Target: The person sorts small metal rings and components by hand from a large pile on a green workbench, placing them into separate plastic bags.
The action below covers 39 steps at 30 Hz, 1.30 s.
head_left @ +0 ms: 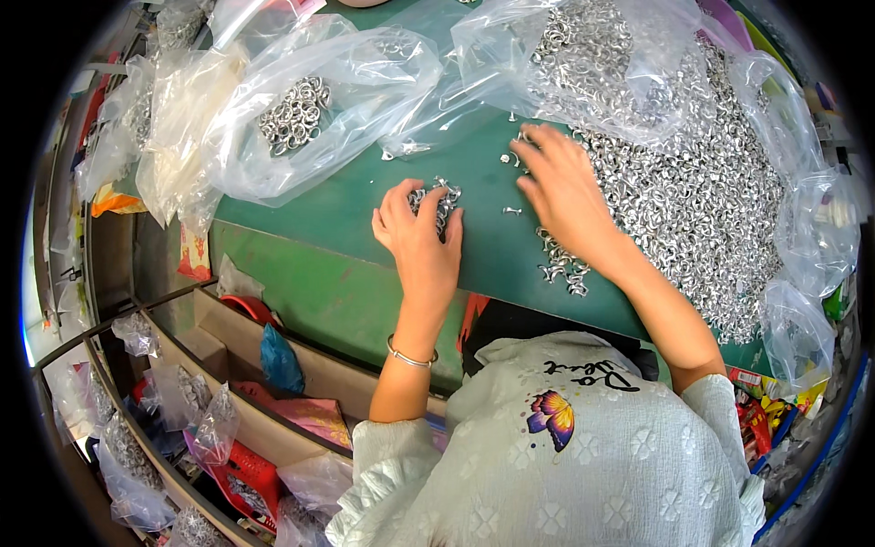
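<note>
On the green tabletop (337, 232), my left hand (415, 232) curls its fingers and thumb around a small heap of silver metal pieces (444, 208), which shows between thumb and forefinger. My right hand (565, 187) is slightly blurred, its fingers spread above the table. By its fingertips lie a few loose pieces, partly hidden by the fingers. One single piece (512, 211) rests between the hands. Below the right wrist is a small scattered cluster (565, 264). To the right spreads a large pile of small, curved, hook-like silver pieces (693, 219).
A clear plastic bag (383, 82) at the back left holds silver rings (296, 114). Another clear bag (620, 64) covers part of the large pile. Below the table's left edge stand divided compartments (301, 365) with bagged metal parts and a red scoop-like container (251, 479).
</note>
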Available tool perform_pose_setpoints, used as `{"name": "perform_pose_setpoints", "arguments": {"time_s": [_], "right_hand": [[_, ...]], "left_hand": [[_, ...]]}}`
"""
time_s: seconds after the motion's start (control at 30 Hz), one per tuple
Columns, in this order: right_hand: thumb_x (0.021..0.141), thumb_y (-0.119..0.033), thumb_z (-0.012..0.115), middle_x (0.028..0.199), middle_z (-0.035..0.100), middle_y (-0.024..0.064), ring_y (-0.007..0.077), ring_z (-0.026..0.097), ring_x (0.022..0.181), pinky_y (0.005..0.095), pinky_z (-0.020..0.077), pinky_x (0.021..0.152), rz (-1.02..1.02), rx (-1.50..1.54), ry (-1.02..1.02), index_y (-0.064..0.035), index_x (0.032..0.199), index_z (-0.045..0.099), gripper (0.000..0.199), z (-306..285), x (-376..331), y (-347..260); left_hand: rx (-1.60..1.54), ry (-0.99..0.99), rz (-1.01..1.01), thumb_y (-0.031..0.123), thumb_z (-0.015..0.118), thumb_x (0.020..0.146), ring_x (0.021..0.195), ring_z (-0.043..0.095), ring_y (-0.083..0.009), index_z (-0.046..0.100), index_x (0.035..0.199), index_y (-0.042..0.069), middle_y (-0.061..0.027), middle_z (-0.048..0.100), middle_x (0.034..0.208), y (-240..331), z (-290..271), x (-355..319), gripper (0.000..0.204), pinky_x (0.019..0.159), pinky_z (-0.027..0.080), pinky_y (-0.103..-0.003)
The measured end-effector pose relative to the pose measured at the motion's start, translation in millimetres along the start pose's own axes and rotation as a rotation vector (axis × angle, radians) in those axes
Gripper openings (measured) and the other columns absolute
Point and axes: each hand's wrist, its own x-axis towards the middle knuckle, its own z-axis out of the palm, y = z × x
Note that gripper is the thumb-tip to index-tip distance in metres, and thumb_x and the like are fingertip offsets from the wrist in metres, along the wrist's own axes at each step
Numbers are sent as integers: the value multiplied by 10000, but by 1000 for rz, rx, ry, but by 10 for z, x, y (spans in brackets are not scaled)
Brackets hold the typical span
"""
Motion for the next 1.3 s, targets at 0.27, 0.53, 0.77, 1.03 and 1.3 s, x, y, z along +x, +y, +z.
{"name": "perform_pose_setpoints", "arguments": {"time_s": [0.27,0.53,0.77,1.03,1.3], "right_hand": [[906,-137,572,1358,462,206,377,396,1303,478,297,1102,-58,130,-24,-6,1318,472,443,176,72,40],[764,-34,673,1056,577,93,282,532,1000,387,409,859,-66,121,16,-29,983,643,221,-186,-60,126],[759,-51,689,987,594,82,277,541,970,380,416,842,-70,160,48,-49,968,650,213,-197,-91,246],[767,-62,684,946,568,80,273,507,954,378,402,799,-180,139,-25,-47,898,615,149,185,228,-42],[800,-83,668,985,597,74,280,523,990,388,403,866,-175,239,173,-47,966,635,173,211,377,35]], "left_hand": [[-27,7,16,53,702,780,1140,466,-322,611,1094,53,-116,499,1182,37,14,54,328,1024,268,-530],[-192,-55,158,16,691,788,980,561,-287,637,1051,43,-98,578,1090,290,139,-43,270,863,421,-373],[-157,-140,202,7,670,792,875,559,-280,629,936,24,-98,564,971,269,222,-51,151,749,427,-378],[100,-99,152,48,651,795,956,500,-279,600,991,43,-106,530,1012,240,85,53,202,800,341,-407],[-14,-73,115,124,730,787,1040,490,-281,597,1081,63,-94,530,1102,303,152,110,328,881,332,-414]]}}
